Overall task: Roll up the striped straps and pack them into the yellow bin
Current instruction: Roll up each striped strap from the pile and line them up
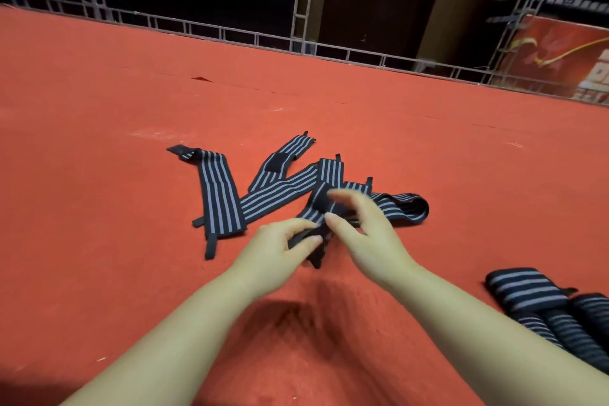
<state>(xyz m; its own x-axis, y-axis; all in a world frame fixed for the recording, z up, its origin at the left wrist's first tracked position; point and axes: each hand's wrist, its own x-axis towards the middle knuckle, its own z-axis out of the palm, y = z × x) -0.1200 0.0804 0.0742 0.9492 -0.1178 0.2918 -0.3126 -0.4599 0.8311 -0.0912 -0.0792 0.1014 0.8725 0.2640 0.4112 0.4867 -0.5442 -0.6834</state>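
Red carpet [99,92] runs to a metal truss rail [230,33] with dark shelving behind. Loose striped straps [219,194] lie mid-floor, mostly pointing away; rolled straps [524,288] sit far right. Left hand [280,250] pinches one strap end [313,241] – right hand [362,227] hovers half-curled, blurred, thumb touching it

Red carpeted floor [99,115]; loose striped straps [217,191] mid-floor; rolled straps [527,290] at right edge

One head-worn view looks forward and down, close over the red carpet [99,142].
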